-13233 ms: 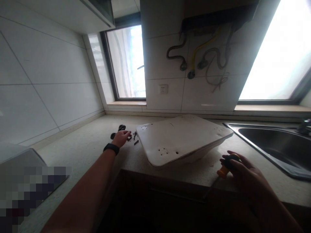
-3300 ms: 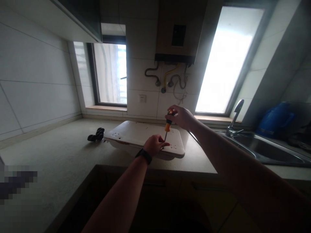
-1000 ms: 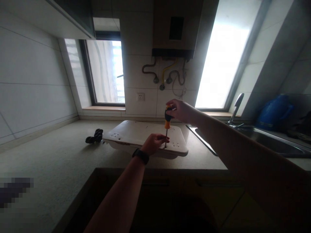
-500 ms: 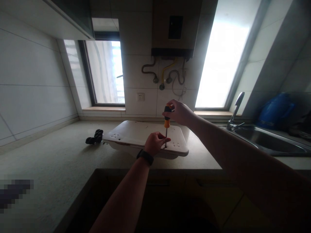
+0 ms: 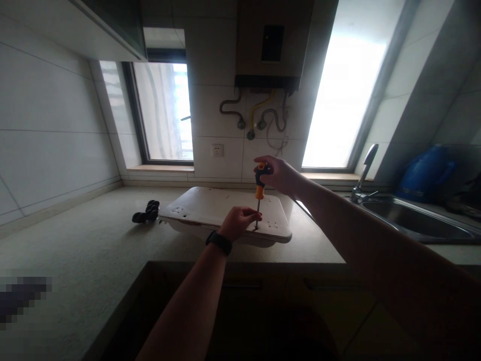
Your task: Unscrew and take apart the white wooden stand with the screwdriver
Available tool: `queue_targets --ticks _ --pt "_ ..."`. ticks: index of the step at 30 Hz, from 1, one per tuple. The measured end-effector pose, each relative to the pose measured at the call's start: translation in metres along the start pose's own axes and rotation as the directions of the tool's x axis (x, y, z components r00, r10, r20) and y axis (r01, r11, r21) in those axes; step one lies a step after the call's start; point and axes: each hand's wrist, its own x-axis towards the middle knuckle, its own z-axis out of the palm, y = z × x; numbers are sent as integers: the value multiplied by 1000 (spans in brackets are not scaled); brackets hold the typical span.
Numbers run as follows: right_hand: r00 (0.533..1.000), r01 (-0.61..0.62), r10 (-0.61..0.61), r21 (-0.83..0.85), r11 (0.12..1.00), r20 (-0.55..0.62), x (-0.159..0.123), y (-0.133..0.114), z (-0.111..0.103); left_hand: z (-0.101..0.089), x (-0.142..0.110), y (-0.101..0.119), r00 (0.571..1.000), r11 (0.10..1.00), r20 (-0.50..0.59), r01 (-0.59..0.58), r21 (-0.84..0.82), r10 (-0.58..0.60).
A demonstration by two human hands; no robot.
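A person's right hand [image 5: 277,173] grips a screwdriver [image 5: 259,192] upright over a white board [image 5: 210,204] on the counter [image 5: 112,250].
The left hand [image 5: 236,222] pinches the steel shaft below the black-and-orange handle; the tip meets the board's near edge. The board has rounded corners, clustered dark holes and a brown-marked front rim.

The pale, speckled table [image 5: 101,245] carries a white panel [image 5: 210,203] under the left fingers [image 5: 249,217]; black wheels [image 5: 147,212] lie well left of those fingers, near the panel.
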Motion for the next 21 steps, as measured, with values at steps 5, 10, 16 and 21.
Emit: queue_targets --ticks 5,10,16,21 --pt "1000 -17 17 25 1000 4 -3 3 5 5 2 -1 990 998 -137 41 48 -34" --pt "997 -66 67 23 998 -48 -3 8 6 8 3 -6 979 995 -197 59 77 -43" --pt "994 -63 69 69 996 -85 -2 13 4 4 2 -5 997 999 -76 27 29 -24" --pt "997 -55 62 116 992 -55 -2 11 2 -3 1 3 998 1000 52 17 -13 -17"
